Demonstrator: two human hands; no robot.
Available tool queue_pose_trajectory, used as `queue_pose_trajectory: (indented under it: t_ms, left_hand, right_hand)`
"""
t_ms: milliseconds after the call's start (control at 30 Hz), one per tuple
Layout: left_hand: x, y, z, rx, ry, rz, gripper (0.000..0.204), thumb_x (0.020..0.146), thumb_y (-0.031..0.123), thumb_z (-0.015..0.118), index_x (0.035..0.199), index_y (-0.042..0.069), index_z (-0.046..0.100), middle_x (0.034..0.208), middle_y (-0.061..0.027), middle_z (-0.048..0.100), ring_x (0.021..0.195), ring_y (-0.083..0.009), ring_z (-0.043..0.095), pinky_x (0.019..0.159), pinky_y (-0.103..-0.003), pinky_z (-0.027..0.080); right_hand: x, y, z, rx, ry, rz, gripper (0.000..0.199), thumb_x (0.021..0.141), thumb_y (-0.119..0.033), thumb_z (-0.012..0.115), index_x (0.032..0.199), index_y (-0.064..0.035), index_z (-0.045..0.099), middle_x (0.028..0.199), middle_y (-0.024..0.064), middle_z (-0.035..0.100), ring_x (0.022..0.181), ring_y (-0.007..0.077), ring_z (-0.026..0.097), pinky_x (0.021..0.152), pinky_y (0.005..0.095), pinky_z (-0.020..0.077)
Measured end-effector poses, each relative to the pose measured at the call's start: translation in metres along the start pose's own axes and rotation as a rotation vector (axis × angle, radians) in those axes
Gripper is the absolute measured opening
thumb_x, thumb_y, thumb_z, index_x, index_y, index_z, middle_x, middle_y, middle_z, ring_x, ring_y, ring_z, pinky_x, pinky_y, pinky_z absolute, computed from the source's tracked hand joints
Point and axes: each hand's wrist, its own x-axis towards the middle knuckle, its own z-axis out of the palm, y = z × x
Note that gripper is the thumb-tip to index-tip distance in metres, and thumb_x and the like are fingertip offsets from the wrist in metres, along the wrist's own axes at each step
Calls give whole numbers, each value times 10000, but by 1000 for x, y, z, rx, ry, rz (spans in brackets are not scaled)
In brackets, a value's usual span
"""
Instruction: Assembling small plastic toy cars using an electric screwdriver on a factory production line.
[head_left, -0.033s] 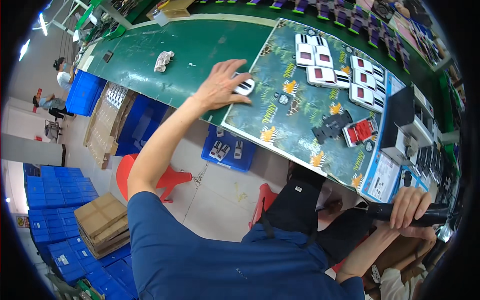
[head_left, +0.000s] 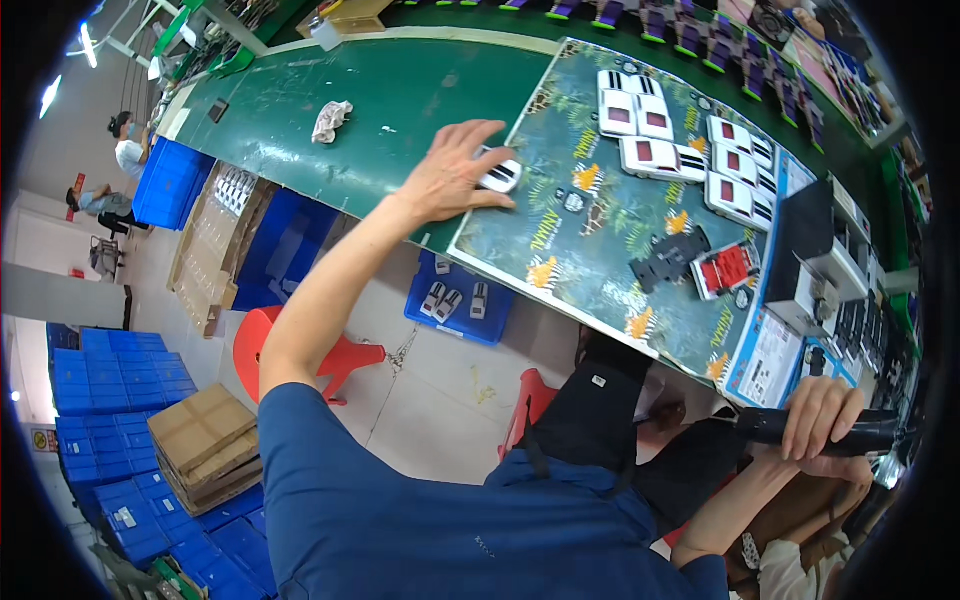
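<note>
Toy car [head_left: 499, 176] on patterned mat [head_left: 590, 250]

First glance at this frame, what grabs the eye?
The left hand stretched far out, fingers spread over a white toy car at the near edge of the printed jungle-pattern mat. Further along the mat sit rows of white toy cars with red windows. At lower right, the right hand wraps a black tool handle near the person's lap.
</note>
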Motion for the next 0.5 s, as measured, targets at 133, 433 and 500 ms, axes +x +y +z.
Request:
queue_pose_trajectory:
  t_ms: [133,433,500]
  left_hand:
    - [4,-22,-1,124,12,-2,562,854,573,625,1242,167,594,1393,-148,466,1357,-323,383,1125,-574,224]
    - [-66,-120,-2,335,239,-420,612,890,470,635,1405,164,506,1526,-165,345,1437,-336,278,1133,-619,151]
    - [-74,-113,-1,313,314,-495,606,877,466,653,1369,132,538,1510,-189,355,1424,-346,292,1127,-610,169]
  right_hand:
    - [13,17,3,52,33,-19,458,790,-361,834,784,-44,503,527,58,570,388,126,565,382,246,546]
    - [21,30,-4,20,61,-39,438,817,-345,809,808,-58,477,540,39,575,398,91,576,380,196,540]
    - [21,27,-3,16,69,-37,428,817,-337,811,813,-52,492,534,58,577,395,110,578,381,222,546]
